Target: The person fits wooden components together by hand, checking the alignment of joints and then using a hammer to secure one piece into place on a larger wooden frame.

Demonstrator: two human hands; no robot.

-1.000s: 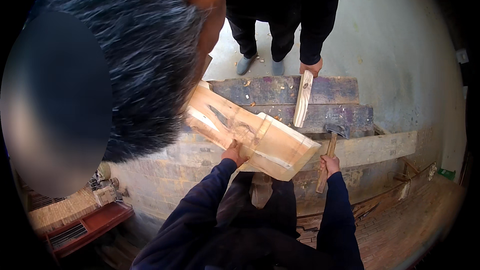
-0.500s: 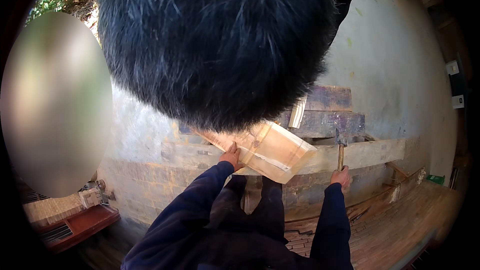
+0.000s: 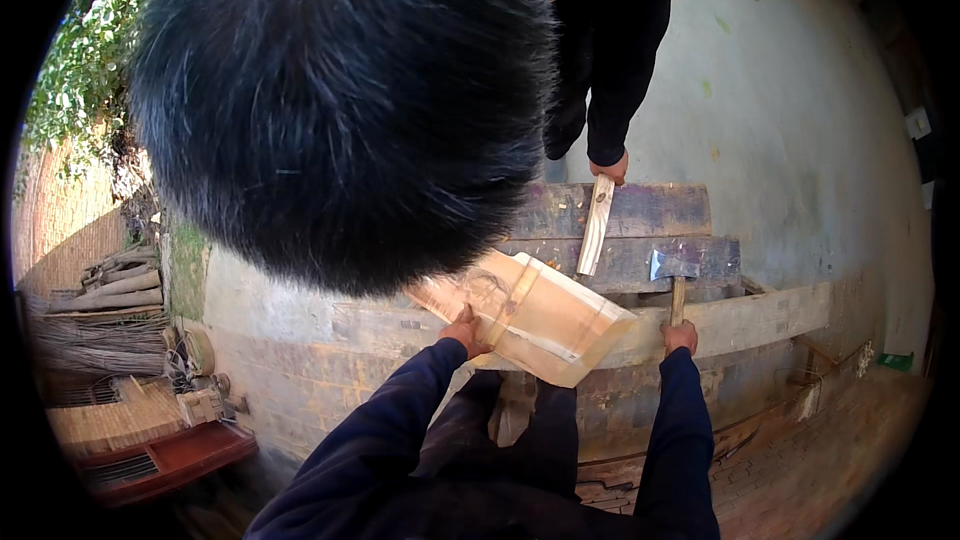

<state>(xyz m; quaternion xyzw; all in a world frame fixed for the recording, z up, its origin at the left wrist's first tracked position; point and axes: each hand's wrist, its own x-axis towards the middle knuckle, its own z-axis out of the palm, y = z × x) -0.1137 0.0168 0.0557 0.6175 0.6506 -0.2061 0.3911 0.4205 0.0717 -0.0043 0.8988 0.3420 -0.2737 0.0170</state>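
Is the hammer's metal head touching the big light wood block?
Apart. In the head view, the hammer held up by the right hand has dark plank showing between its metal head and the light wood block, which the left hand steadies.

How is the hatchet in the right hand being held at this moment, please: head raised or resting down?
Raised: the right hand grips the handle's lower end, and the hatchet stands upright, head on top, above the long beam.
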